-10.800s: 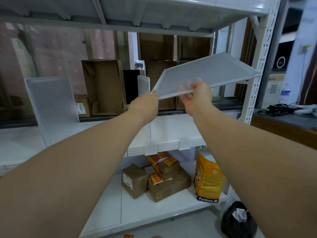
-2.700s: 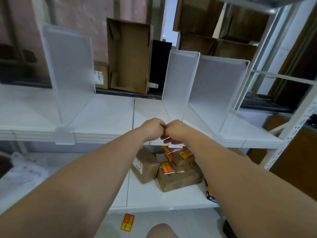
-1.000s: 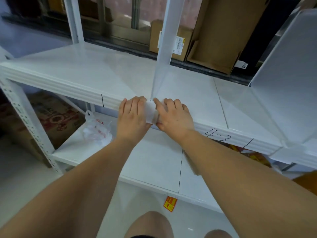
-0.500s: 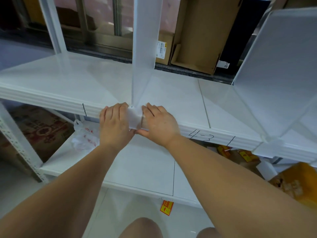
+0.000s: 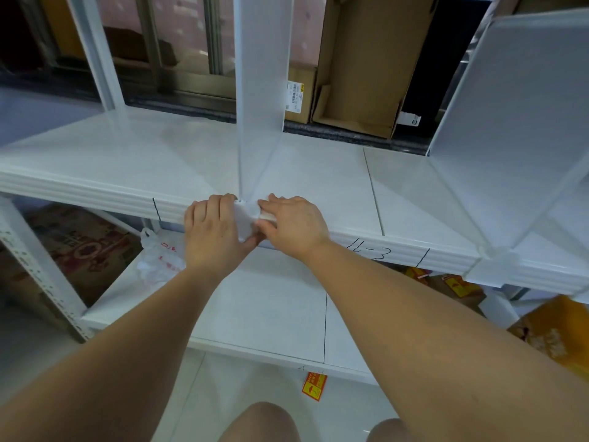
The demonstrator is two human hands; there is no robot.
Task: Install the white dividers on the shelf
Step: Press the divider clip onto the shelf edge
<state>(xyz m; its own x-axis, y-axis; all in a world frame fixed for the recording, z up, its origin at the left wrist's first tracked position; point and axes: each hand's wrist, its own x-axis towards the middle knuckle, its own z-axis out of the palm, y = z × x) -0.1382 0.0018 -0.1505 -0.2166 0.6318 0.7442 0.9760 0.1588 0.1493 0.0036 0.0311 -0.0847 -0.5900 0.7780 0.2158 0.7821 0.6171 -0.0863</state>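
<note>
A white divider (image 5: 261, 90) stands upright across the white shelf (image 5: 95, 189), roughly in the middle of the view. Its white front clip (image 5: 245, 220) hooks over the shelf's front lip. My left hand (image 5: 212, 237) lies over the lip on the clip's left, thumb under the clip's lower end. My right hand (image 5: 293, 223) pinches the clip's right side between fingers and thumb. A second white divider (image 5: 510, 122) stands to the right, its own clip (image 5: 490, 267) on the lip.
Open cardboard boxes (image 5: 360, 74) stand behind the shelf by a window. "4-3" is handwritten on the lip (image 5: 369, 252). On the lower shelf (image 5: 271, 314) lie a plastic bag (image 5: 159, 256) and, at right, brown parcels (image 5: 452, 283). A yellow bag (image 5: 554, 336) sits low right.
Since 2.7 s ago my hands moved from the right-hand dividers to the left one. Over the last second both hands stay on its clip; only the view shifts slightly.
</note>
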